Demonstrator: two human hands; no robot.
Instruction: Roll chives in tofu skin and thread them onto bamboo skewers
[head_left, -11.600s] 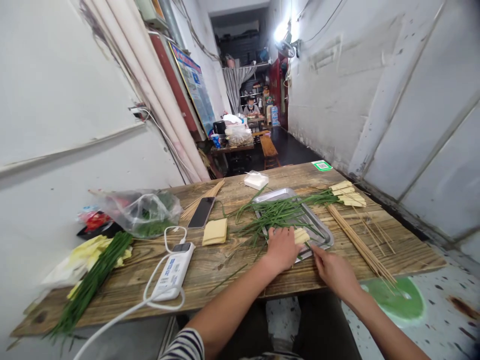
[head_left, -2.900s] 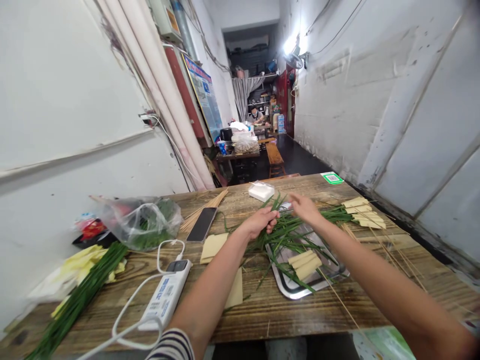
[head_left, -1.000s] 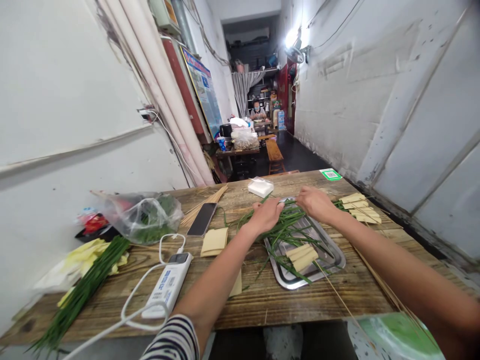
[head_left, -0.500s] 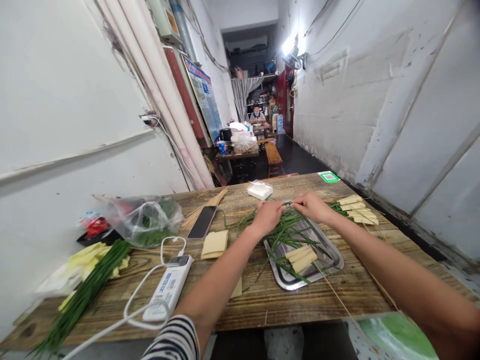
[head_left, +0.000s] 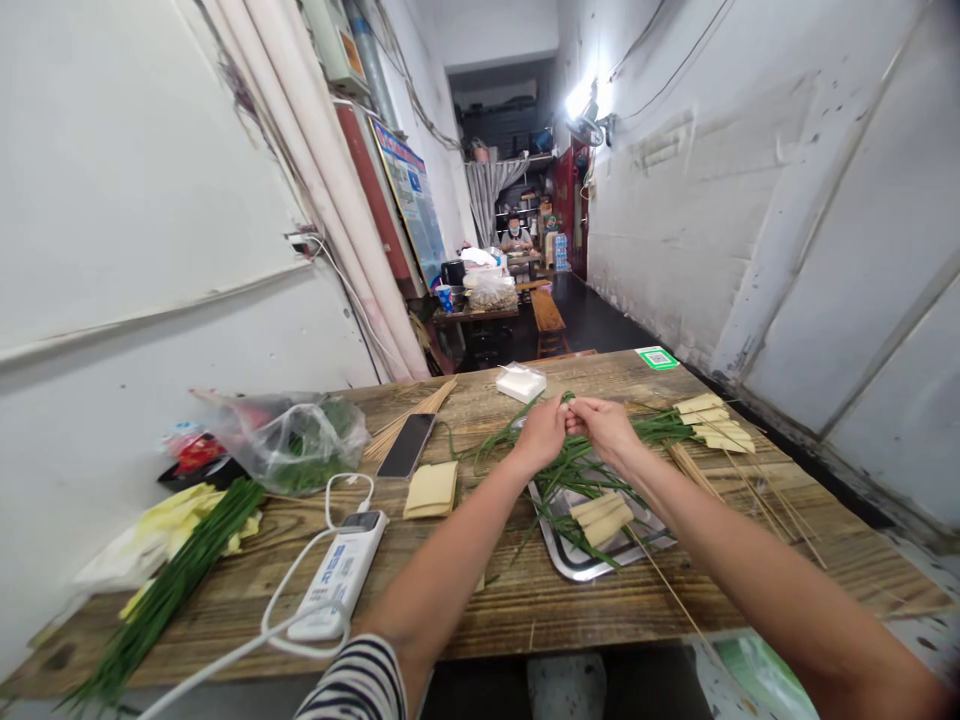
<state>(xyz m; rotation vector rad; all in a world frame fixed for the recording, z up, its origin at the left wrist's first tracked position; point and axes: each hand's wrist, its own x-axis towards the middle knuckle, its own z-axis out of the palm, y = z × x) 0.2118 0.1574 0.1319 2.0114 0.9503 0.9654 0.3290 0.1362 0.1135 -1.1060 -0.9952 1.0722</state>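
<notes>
Head view: left hand (head_left: 543, 434), right hand (head_left: 604, 428) pinch green stalk (head_left: 568, 396), part showing beyond narrow grip.

The tray (head_left: 582, 573) is shiny metal, the table (head_left: 517, 615) grained wood, the bag (head_left: 274, 430) glossy plastic.

This looks like a small eatery or food shop in a narrow, worn room. On the rough brown wooden tabletop (head_left: 495, 632) lie long thin green stalks (head_left: 562, 472), thin tan wooden skewers (head_left: 409, 418), flat square pale-yellow sheets (head_left: 431, 490) and a green-bordered white card with a QR code (head_left: 658, 358). Further back stand a long orange-brown wooden bench (head_left: 547, 312) and a person (head_left: 516, 240) at another table. A large blue printed poster (head_left: 412, 200), a dark round wall fan (head_left: 586, 132), exposed pipes and scuffed white walls suggest business premises rather than a home.
</notes>
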